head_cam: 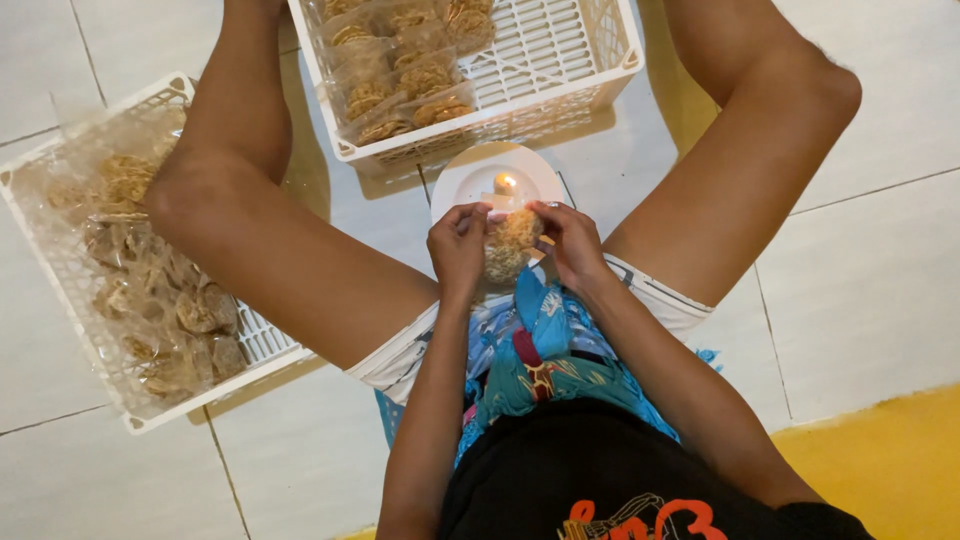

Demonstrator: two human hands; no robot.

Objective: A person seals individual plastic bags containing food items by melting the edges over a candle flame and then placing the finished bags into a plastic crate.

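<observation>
I sit on the floor with my knees apart. Both hands hold a small clear plastic bag of round brown crackers (510, 245) between them. My left hand (457, 250) pinches the bag's left top edge and my right hand (570, 243) pinches the right top edge. The bag's top is held close to a small lit candle (505, 184) that stands on a white plate (462, 180) on the floor just beyond my hands.
A white plastic basket (560, 60) ahead holds rows of packed cracker bags. A second white basket (60, 270) at my left holds several more bags. Blue patterned cloth (540, 350) lies in my lap. White floor tiles surround me, with a yellow strip (890, 460) at right.
</observation>
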